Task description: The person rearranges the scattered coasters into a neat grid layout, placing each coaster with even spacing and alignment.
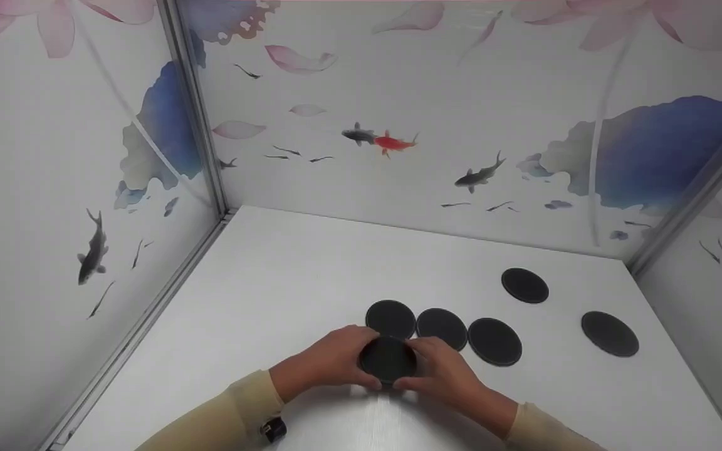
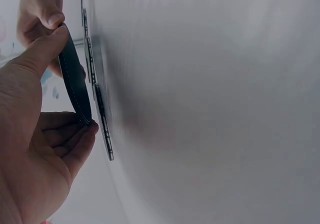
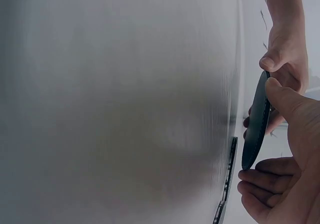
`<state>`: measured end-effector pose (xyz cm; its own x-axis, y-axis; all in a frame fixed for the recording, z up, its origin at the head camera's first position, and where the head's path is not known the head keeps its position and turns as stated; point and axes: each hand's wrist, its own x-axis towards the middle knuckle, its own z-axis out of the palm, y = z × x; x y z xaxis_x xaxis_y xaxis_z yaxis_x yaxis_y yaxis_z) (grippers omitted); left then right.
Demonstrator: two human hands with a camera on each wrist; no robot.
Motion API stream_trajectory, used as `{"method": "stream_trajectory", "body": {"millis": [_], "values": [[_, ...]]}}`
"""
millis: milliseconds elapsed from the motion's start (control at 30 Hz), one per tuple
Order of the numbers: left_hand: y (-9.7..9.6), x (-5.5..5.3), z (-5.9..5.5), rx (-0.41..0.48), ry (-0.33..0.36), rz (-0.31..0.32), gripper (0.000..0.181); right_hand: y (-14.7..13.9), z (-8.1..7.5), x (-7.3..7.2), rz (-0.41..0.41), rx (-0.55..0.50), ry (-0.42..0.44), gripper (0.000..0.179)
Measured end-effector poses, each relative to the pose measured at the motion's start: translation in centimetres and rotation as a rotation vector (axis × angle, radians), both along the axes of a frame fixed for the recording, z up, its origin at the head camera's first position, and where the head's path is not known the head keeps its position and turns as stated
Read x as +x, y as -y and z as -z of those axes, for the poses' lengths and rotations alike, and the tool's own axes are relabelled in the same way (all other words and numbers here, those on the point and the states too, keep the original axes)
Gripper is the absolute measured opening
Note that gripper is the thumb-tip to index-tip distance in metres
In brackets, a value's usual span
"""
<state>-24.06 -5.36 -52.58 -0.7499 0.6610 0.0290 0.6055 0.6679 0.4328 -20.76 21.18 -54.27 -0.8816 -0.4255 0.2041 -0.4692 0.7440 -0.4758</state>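
A round black coaster (image 1: 388, 360) with a stitched edge is held between both hands, lifted off the white table and slightly tilted. My left hand (image 1: 340, 358) grips its left rim, thumb at the near edge and fingers at the far edge. On the opposite side my right hand (image 1: 445, 373) pinches the rim the same way. Both wrist views show the held coaster (image 2: 75, 81) above the tabletop, with the thumbs close together. Just beyond it lie a coaster (image 1: 390, 318), a second coaster (image 1: 441, 329) and a third coaster (image 1: 494, 341), side by side in a row.
Two more black coasters lie apart on the right: one coaster (image 1: 524, 285) farther back, another coaster (image 1: 610, 334) near the right edge. The white table (image 1: 261, 288) is bordered by a printed back wall (image 1: 411, 188) and side walls with metal corner posts.
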Motion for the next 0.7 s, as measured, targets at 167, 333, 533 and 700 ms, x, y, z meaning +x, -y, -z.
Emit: {"method": "stream_trajectory", "body": {"millis": [167, 333, 533, 700], "values": [[0.03, 0.07, 0.26, -0.011, -0.003, 0.006, 0.085, 0.22, 0.17, 0.05, -0.022, 0.043, -0.026, 0.082], [0.10, 0.08, 0.54, -0.030, -0.002, 0.005, 0.087, 0.47, 0.16, -0.04, -0.038, 0.063, -0.028, 0.077], [0.14, 0.08, 0.76, -0.017, 0.009, 0.011, 0.086, 0.77, 0.14, -0.13, -0.053, 0.082, -0.018, 0.071], [0.21, 0.20, 0.92, 0.001, 0.027, 0.016, 0.083, 0.87, 0.28, -0.05, -0.057, 0.086, -0.012, 0.071]]}}
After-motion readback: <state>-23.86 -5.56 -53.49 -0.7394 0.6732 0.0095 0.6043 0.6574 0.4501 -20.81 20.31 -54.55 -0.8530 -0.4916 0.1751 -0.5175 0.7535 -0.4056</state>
